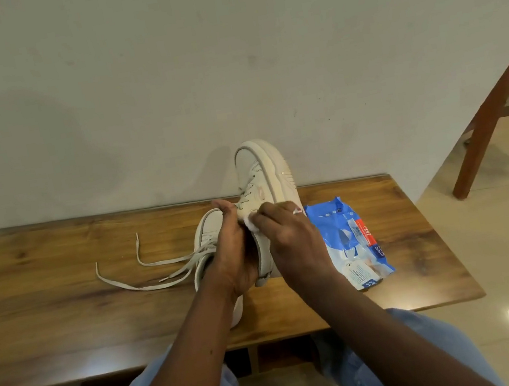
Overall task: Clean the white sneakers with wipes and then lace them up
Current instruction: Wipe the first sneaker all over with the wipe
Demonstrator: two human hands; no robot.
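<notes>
Gripping a sneaker [263, 171] toe-up over the table [64, 306] with left hand [234, 256] curled round it, steadying for rubbing. Pinching a wipe [250, 222] in right hand [286, 234] against the eyelets. On table: second sneaker [210, 229] (laces [148, 286] trailing left), pack [350, 241] within reach.

Laces [148, 288], flat sneaker [211, 224] and wipes pack [351, 244] on the table [50, 325], left to right; raised sneaker [267, 167] between the last 2.

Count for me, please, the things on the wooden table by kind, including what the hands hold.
White chunky-soled sneakers: 2
Blue plastic wipes pack: 1
White wipe: 1
Off-white flat shoelaces: tangled, count unclear
Total: 4, laces aside
</notes>
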